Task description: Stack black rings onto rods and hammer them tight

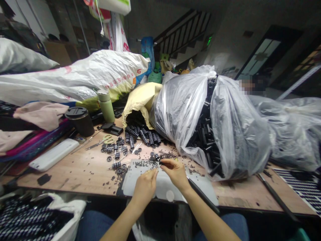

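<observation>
My left hand [146,186] is closed in a pinch on a thin metal rod [158,168]. Beside it, almost touching, my right hand [175,171] pinches a small black piece [161,162] near the rod's upper end. A short black-and-silver patterned cylinder [156,157] shows just beyond the right fingertips; whether it is on the rod I cannot tell. Both hands are above a grey mat [164,186] on the wooden table. Many tiny black rings [144,163] are scattered on and around the mat. Behind lie patterned cylinders [131,140] in a pile, with loose rods and black discs.
A large clear bag [180,107] of black tubes stands at right. A yellow bag [140,97] opens toward the pile. At left are scissors [107,139], a green bottle [105,106], a dark cup [79,121] and a white case [54,154]. A black bar [202,194] lies at the mat's right.
</observation>
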`<state>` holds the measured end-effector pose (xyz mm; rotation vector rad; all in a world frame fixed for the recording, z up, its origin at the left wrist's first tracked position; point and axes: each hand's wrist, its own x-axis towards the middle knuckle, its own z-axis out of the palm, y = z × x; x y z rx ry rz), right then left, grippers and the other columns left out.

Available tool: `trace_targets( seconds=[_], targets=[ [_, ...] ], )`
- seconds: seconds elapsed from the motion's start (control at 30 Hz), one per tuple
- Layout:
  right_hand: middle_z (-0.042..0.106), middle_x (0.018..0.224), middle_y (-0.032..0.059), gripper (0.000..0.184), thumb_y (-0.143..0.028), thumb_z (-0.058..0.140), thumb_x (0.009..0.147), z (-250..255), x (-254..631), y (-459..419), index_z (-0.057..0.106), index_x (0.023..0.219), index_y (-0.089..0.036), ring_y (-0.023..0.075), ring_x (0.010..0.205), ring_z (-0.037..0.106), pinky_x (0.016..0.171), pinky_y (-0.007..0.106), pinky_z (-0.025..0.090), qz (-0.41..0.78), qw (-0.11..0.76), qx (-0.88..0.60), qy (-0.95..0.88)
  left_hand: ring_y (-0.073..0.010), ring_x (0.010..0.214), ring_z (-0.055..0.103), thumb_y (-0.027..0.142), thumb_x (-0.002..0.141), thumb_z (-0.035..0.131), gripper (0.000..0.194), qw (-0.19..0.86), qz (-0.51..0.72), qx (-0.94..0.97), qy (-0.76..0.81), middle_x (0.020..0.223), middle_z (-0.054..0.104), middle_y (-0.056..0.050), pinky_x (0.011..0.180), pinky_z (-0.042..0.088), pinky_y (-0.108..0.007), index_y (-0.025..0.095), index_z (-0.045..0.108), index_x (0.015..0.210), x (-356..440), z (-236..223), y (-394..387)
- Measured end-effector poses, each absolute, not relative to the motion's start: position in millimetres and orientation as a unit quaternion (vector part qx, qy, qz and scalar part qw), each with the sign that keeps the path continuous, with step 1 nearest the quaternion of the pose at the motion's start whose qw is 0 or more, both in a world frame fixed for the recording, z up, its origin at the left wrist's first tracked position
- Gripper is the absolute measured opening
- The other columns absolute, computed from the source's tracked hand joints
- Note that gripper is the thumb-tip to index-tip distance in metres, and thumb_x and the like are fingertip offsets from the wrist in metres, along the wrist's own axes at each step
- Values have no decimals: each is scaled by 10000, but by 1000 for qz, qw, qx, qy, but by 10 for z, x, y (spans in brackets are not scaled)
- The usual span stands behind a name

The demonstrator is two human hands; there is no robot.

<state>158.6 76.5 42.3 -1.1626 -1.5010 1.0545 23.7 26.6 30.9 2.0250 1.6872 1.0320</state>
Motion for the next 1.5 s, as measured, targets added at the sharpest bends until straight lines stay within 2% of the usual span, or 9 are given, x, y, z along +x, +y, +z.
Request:
trace_targets(
  seconds=[0.2, 0.37, 0.53, 0.77, 0.93, 1.07, 1.27, 1.37, 1.5],
  targets=[
    [688, 929, 22, 198, -168, 545, 750, 430, 1588, 639, 667, 894, -227, 160, 883, 631, 840, 298, 496, 272, 449, -398, -752, -190, 782, 622, 228, 863, 334, 323, 230, 371, 675, 594, 826, 673, -80, 746, 477, -312, 164, 637, 952, 230, 323, 259],
    [622, 1099, 20, 270, -241, 482, 817, 461, 1589, 915, 588, 1064, -209, 138, 1040, 552, 925, 256, 416, 189, 274, -457, -825, -147, 710, 585, 166, 789, 391, 455, 311, 440, 573, 618, 856, 617, -41, 698, 474, -282, 192, 454, 1238, 146, 305, 313],
    [504, 1218, 130, 324, -225, 403, 852, 351, 1483, 1705, 524, 1147, -166, 230, 1089, 499, 925, 372, 365, 124, 211, -583, -775, -122, 602, 547, 269, 788, 431, 356, 357, 481, 522, 607, 872, 591, -36, 594, 474, -267, 215, 578, 1107, 74, 325, 324],
    [399, 1310, 156, 378, -319, 365, 873, 141, 1314, 1907, 461, 1213, -184, 277, 1123, 453, 914, 414, 339, 98, 149, -614, -769, -153, 656, 575, 384, 754, 498, 360, 356, 498, 521, 595, 776, 620, -30, 605, 477, -273, 202, 618, 1041, 47, 301, 256],
    [489, 1268, 60, 336, -297, 438, 842, 154, 1453, 1514, 519, 1159, -222, 189, 1153, 436, 977, 300, 292, 103, 120, -543, -825, -149, 580, 565, 439, 750, 491, 433, 384, 506, 483, 602, 699, 619, -24, 544, 461, -257, 153, 586, 1060, 17, 228, 204],
    [452, 1294, 123, 412, -155, 304, 861, 188, 1645, 1447, 417, 1255, -117, 191, 1176, 413, 988, 334, 274, 81, 137, -561, -812, -147, 537, 558, 495, 736, 491, 417, 360, 524, 470, 613, 644, 603, -14, 503, 441, -242, 147, 613, 932, -26, 219, 172],
    [611, 1106, 81, 284, -231, 453, 833, 166, 1580, 1551, 581, 1080, -179, 210, 1055, 514, 900, 312, 358, 96, 119, -540, -828, -169, 592, 581, 483, 759, 456, 357, 316, 488, 504, 639, 591, 607, -6, 567, 448, -251, 170, 604, 675, -31, 285, 201],
    [642, 1015, 78, 210, -236, 471, 837, 162, 1453, 1578, 623, 969, -180, 203, 999, 544, 878, 327, 378, 107, 112, -529, -834, -196, 722, 613, 442, 753, 473, 316, 305, 474, 533, 631, 727, 665, -37, 680, 468, -284, 172, 639, 750, -6, 277, 237],
    [583, 1081, 54, 241, -291, 491, 847, 177, 1394, 1605, 554, 1036, -157, 180, 993, 538, 878, 402, 396, 129, 124, -516, -838, -220, 855, 618, 427, 741, 495, 344, 318, 468, 527, 634, 876, 685, -76, 803, 467, -343, 163, 660, 888, 7, 218, 274]
  ],
)
